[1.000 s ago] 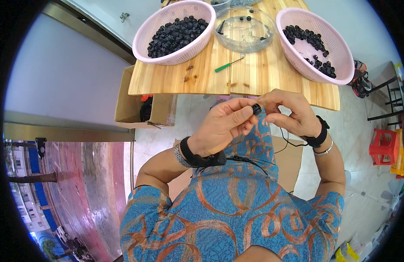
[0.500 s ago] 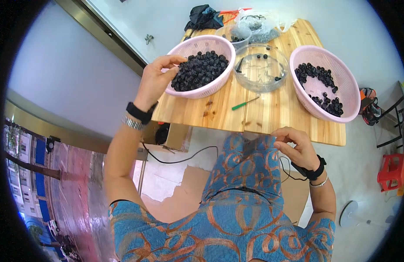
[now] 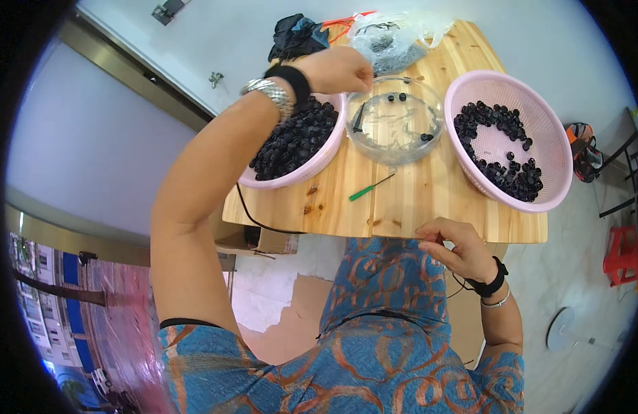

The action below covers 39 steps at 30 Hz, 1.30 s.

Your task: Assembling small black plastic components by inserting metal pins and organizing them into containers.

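Note:
My left hand (image 3: 338, 70) is over the far rim of the left pink basket (image 3: 324, 156), close to a round clear plastic tub (image 3: 374, 153). Its fingers curl downward, and whatever they hold is hidden. That basket is heaped with small black round plastic parts (image 3: 295, 143), partly covered by my forearm. A few similar parts and a thin black piece (image 3: 359, 117) lie in the clear tub. By the table's front edge, my right hand (image 3: 458, 250) is closed in a pinch, thumb against fingers; anything between them is too small to make out.
On the right stands another pink basket (image 3: 566, 148) with scattered black parts (image 3: 502, 121). A green-handled screwdriver (image 3: 364, 192) lies on the wooden table (image 3: 415, 200). Clear plastic bags (image 3: 388, 45) and a black bag (image 3: 298, 36) sit at the back. A red stool (image 3: 622, 257) stands on the floor.
My left hand has left the parts in the left basket and moved right and away, toward the back of the clear tub. My right hand stays by the table edge; the view has shifted slightly.

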Tool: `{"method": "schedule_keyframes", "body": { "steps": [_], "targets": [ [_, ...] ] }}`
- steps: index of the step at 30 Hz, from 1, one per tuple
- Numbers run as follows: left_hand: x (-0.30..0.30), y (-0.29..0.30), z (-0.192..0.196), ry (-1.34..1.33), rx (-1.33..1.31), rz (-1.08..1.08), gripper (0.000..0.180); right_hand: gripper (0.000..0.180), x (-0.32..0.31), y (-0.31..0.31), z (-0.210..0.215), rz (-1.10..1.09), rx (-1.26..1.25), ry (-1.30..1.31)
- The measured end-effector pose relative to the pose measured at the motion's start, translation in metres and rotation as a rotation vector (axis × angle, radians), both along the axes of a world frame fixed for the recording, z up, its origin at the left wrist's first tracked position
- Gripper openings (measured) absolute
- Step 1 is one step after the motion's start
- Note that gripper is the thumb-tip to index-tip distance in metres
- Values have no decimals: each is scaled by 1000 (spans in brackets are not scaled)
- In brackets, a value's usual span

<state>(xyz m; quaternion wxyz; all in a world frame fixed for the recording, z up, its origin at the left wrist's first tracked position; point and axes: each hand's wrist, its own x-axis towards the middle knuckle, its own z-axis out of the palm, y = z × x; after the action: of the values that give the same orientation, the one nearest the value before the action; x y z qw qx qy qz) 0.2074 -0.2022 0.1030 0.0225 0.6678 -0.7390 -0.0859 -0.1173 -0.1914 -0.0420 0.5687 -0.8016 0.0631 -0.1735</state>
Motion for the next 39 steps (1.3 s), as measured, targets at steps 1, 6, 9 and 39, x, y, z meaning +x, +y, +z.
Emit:
{"method": "schedule_keyframes", "body": {
  "steps": [1, 6, 9, 39],
  "targets": [
    [-5, -17, -5, -19, 59, -49, 15, 21, 0, -2, -3, -6, 3, 0],
    [1, -88, -33, -261, -1, -50, 13, 17, 2, -9, -20, -35, 71, 10],
    [12, -105, -44, -295, 26, 30, 16, 15, 2, -11, -18, -32, 240, 63],
    [121, -115, -107, -144, 402, 414, 17, 18, 7, -23, -17, 12, -30, 4]
  ]
}}
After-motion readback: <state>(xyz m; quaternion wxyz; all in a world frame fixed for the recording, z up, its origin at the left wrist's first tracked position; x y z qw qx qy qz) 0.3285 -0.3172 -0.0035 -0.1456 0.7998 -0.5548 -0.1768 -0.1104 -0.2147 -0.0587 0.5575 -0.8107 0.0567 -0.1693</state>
